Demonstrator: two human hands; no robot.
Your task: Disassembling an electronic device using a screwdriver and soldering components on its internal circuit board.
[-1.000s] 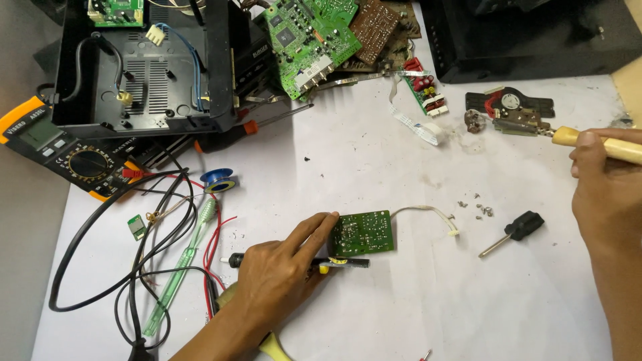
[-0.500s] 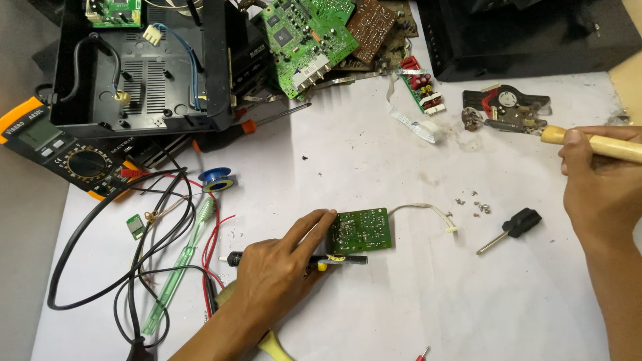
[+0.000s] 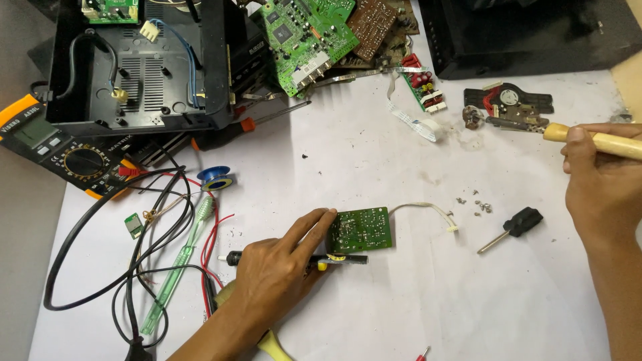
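At far left an orange-edged multimeter [image 3: 63, 157] lies beside an opened black casing [image 3: 140, 63], with black cables [image 3: 100, 254] looped below it. At centre, the left hand [image 3: 277, 267] rests on the white table [image 3: 374, 147] — fingertips pressing the left edge of a small green circuit board [image 3: 361, 229], not closed around it. A short black screwdriver [image 3: 509, 227] lies to the right. At far right, the right hand [image 3: 598, 184] is clamped around a wooden-handled tool [image 3: 605, 142] — well apart from the board.
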